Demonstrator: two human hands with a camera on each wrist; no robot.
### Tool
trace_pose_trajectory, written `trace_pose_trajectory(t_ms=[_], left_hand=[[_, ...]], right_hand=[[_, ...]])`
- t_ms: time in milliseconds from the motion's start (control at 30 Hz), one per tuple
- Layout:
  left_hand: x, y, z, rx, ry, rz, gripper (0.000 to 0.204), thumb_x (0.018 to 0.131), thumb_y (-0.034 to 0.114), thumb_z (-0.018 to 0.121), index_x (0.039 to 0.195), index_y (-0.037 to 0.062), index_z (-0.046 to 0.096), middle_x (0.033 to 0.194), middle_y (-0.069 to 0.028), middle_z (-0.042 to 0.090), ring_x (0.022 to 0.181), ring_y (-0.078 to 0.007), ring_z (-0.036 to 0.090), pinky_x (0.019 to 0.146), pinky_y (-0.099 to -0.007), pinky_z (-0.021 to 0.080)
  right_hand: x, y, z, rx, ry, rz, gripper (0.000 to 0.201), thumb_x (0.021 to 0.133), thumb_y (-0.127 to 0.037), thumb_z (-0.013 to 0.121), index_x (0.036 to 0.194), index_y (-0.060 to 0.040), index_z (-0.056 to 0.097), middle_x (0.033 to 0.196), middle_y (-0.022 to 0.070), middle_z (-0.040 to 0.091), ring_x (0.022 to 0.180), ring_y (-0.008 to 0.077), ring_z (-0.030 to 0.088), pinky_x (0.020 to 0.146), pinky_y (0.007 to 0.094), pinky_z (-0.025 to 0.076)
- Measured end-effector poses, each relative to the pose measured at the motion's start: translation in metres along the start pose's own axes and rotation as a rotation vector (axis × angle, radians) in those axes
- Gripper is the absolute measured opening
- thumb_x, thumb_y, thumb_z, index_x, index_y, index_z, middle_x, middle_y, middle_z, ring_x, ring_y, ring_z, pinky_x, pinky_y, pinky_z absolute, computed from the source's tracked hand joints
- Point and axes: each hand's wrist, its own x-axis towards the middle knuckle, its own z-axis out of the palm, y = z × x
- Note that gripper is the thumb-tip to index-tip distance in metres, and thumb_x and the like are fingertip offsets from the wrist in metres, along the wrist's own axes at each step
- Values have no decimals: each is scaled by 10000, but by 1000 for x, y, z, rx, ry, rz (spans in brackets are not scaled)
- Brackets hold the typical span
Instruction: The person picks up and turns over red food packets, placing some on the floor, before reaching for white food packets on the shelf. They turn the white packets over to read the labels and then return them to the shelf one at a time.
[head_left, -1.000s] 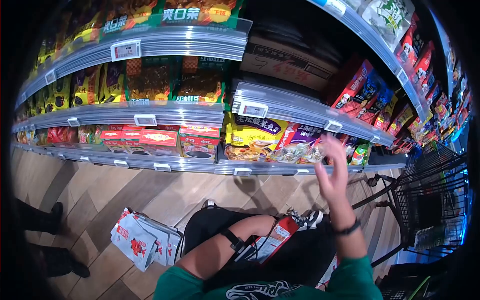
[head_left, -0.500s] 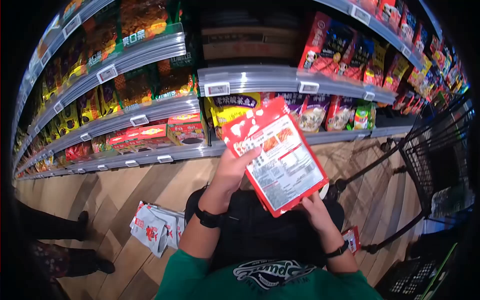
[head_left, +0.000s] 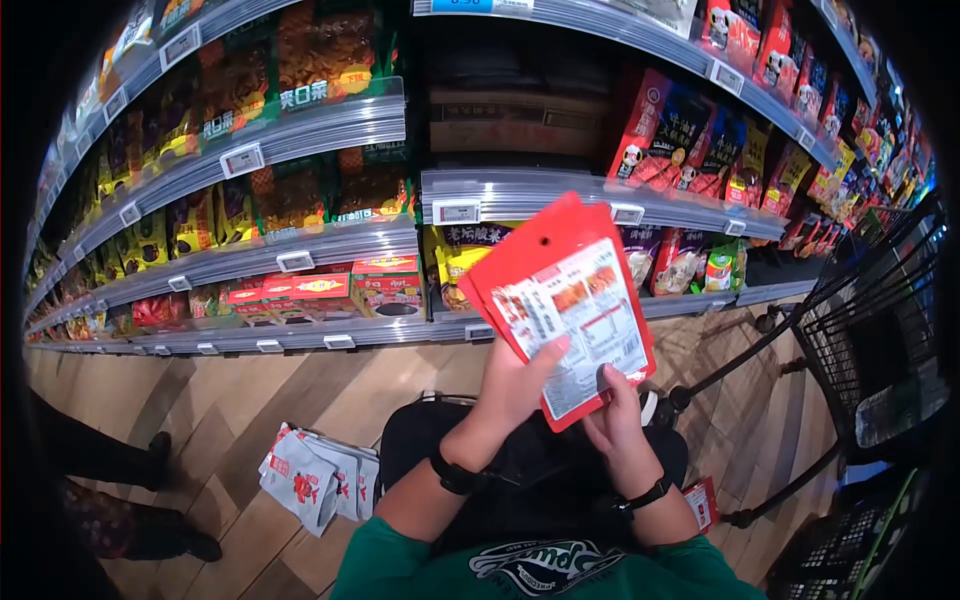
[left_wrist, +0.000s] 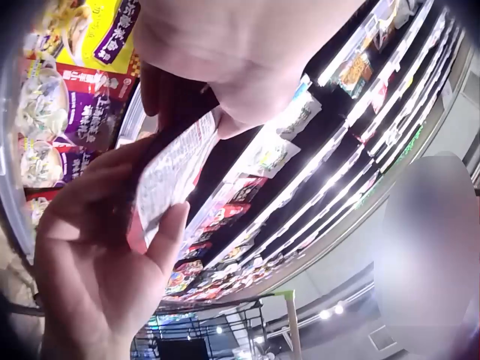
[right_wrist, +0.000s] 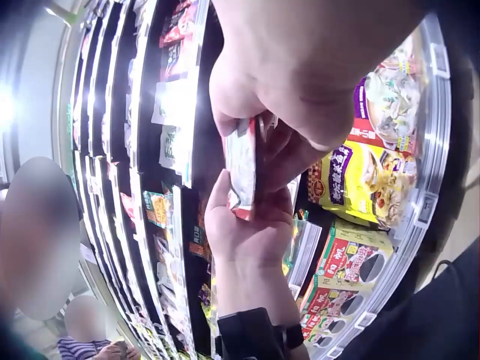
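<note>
In the head view, both hands hold a small stack of red packets (head_left: 545, 255) above the lap, white printed labels facing up. The packets are slightly fanned at their upper left. My left hand (head_left: 520, 385) grips the left edge with its thumb over the label. At the lower right corner, my right hand (head_left: 622, 425) pinches the stack, thumb on top. The left wrist view shows the stack edge-on (left_wrist: 176, 169) between both hands; the fingers beneath it are partly hidden. From the right wrist, the stack (right_wrist: 242, 169) appears as a narrow upright edge.
Grey-white pouches (head_left: 300, 475) lie on the floor at left, a red packet (head_left: 702, 503) at right. A shelf (head_left: 560, 190) of packaged food stands ahead. To the right are a black cart (head_left: 870, 340) and a basket (head_left: 840, 550). Another person's legs (head_left: 100, 450) show at left.
A second ago the left hand held red packaging low by the lap and the right hand was raised, unoccupied. Both hands now hold the packets, which have fanned slightly since half a second ago.
</note>
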Motion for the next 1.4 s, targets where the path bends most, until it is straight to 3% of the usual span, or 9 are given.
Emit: trace_pose_trajectory(t_ms=[267,467,733,1067,1133,1200,1267,1333,1400], left_hand=[[35,18,-36,-206,58,88,467,983,214,484,1363,-13,338,1194,-84,567,1119,-163,507,974,-316,388],[27,-82,-75,398,-19,-211,282,930,167,573,1174,28,544,924,-37,636,781,-84,553,692,-249,450],[15,-103,-70,475,-118,-118,236,904,152,612,1113,46,588,795,-68,636,714,-114,594,664,-262,481],[16,-82,-65,637,-192,-178,289,877,229,633,1110,61,600,830,-104,667,757,-201,661,693,-308,514],[16,-86,-64,658,-219,-160,275,879,212,629,1106,59,600,829,-96,669,763,-202,662,691,-310,513],[16,-82,-62,683,-240,-212,272,880,208,627,1103,56,598,827,-95,669,765,-203,662,693,-312,512],[16,-81,-61,716,-264,-260,269,881,204,625,1101,52,595,826,-94,669,768,-204,662,694,-314,512],[17,-88,-63,685,-244,-305,257,885,197,616,1095,48,594,812,-88,661,751,-189,651,688,-302,503],[19,-92,-65,710,-233,-279,279,878,215,607,1096,41,596,825,-109,669,755,-219,654,689,-322,506]], right_hand=[[62,-38,84,15,-120,9,501,961,-217,471,1400,-13,341,1384,152,473,1240,288,501,1045,449,405],[186,-108,158,0,-64,-253,401,927,-173,565,1278,-18,450,1256,137,571,1129,249,587,914,394,524],[368,-195,193,-392,-84,-281,245,941,-214,535,1137,-69,560,1049,126,635,927,289,640,785,423,576],[424,-165,155,-328,182,-409,255,878,-138,604,1124,-102,549,927,121,627,839,231,643,654,367,581],[360,-125,189,-373,300,-630,345,881,-125,601,1200,-91,474,974,162,608,870,271,648,652,335,580],[365,-111,184,-611,221,-1012,397,913,-104,523,1278,-85,368,1064,182,591,805,332,656,617,440,559],[452,-134,132,-1379,287,-1273,400,924,-225,512,1305,-128,437,1221,188,557,1026,386,609,863,447,510],[464,-146,131,-1718,316,-979,448,915,-291,516,1328,-124,467,1313,186,507,1178,369,515,986,400,424],[454,-148,137,-2195,321,-1030,500,883,-251,582,1341,-84,472,1288,176,538,1216,315,494,1007,360,400]])
